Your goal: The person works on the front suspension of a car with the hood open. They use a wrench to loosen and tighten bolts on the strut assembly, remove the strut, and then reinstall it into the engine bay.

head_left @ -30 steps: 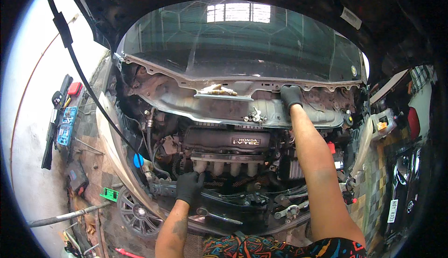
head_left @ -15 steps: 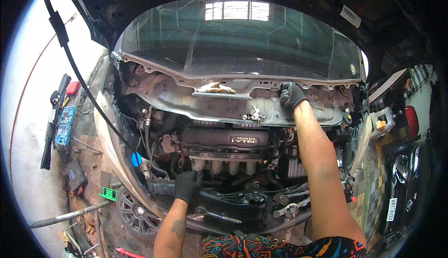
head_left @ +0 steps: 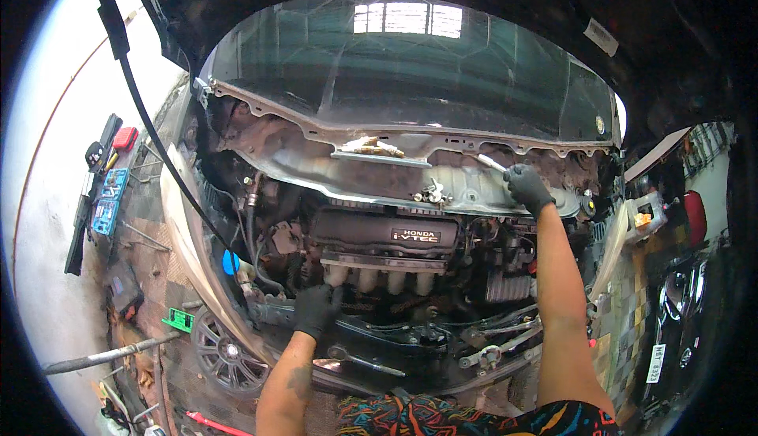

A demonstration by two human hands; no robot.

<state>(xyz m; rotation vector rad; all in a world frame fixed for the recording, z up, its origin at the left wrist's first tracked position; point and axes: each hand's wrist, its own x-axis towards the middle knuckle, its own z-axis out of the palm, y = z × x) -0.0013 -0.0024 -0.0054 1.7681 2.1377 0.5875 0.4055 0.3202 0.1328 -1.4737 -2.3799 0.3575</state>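
My right hand (head_left: pixel 527 186), in a black glove, is closed on one end of a pale, slim rod-like tool (head_left: pixel 491 163). Its other end points up and left over the metal cowl panel (head_left: pixel 316 175) below the windshield; its exact kind is not clear. My left hand (head_left: pixel 317 311), also gloved, rests on the front edge of the engine bay beside the intake pipes (head_left: pixel 367 280). Its fingers lie forward against dark parts and are hard to make out. Small metal parts (head_left: pixel 433 191) sit on the cowl, left of my right hand.
A pale bundle of small pieces (head_left: pixel 371 146) lies on the cowl ledge. The black engine cover (head_left: pixel 387 229) spans the middle. A shiny long-handled tool (head_left: pixel 367 361) lies at the front. The hood prop (head_left: pixel 150 136) crosses on the left, near blue trays (head_left: pixel 108 199) on the floor.
My right hand has moved right and toward me from the windshield's base, and the pale rod in it now shows. My left hand stays in place.
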